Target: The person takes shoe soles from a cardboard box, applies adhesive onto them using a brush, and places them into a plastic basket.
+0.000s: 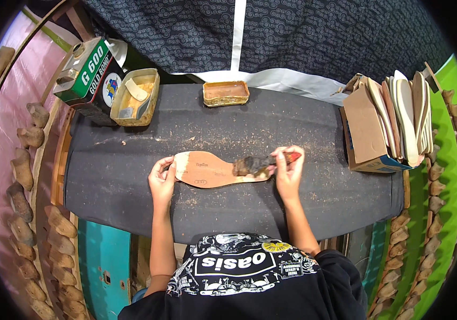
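Holding a dark brush (pixel 250 164) by its red-ended handle, my right grip (pixel 289 176) has it over the narrow part of a flat, tan, sole-shaped piece (pixel 202 169). My left grip (pixel 162 177) pinches that piece's broad, paler end over the middle of a dark grey, cloth-covered tabletop (pixel 228 208); I cannot tell whether the two touch. Farther out on my feed I see a small, brown, rectangular tray (pixel 226 100), a yellowish, rectangular tub (pixel 142 121) beside a green-and-black metal can (pixel 91 74) at left, and a brown cardboard box (pixel 364 128) of pale sole-shaped inserts (pixel 402 114) at right
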